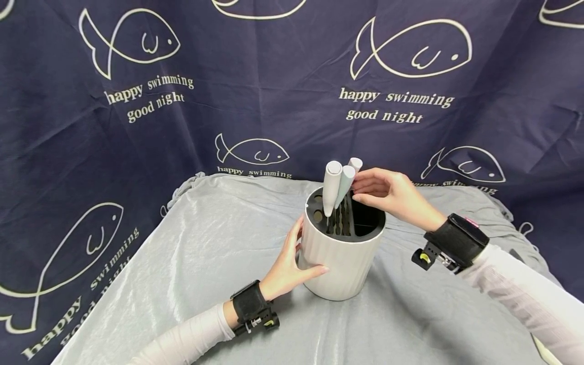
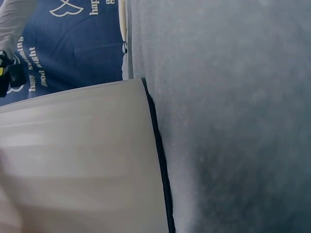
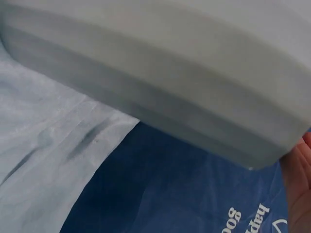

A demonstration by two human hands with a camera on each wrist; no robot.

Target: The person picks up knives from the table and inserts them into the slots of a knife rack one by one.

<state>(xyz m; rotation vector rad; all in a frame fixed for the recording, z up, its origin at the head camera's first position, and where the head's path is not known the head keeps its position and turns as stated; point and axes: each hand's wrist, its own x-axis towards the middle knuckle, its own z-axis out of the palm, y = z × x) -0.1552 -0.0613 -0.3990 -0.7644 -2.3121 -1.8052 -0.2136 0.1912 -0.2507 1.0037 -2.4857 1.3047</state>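
A white ribbed knife block point(image 1: 339, 263) with a black slotted top stands on the grey cloth in the head view. Three handles rise from it: a front white knife handle point(image 1: 332, 185), a pale blue-green knife handle point(image 1: 345, 183) and a rear white knife handle point(image 1: 356, 163). My left hand point(image 1: 289, 266) grips the block's left side, thumb across the front. At the block's far right rim, my right hand point(image 1: 388, 190) has gently bent fingers, fingertips right beside the rear handle and thumb apart below. The block's ribbed wall point(image 2: 82, 155) fills much of both wrist views.
Grey cloth point(image 1: 219, 243) covers the surface under the block and bunches up along the back edge. Behind it hangs a dark blue curtain point(image 1: 283, 91) with white fish prints. A pale object point(image 1: 545, 350) shows by the right sleeve at the lower right.
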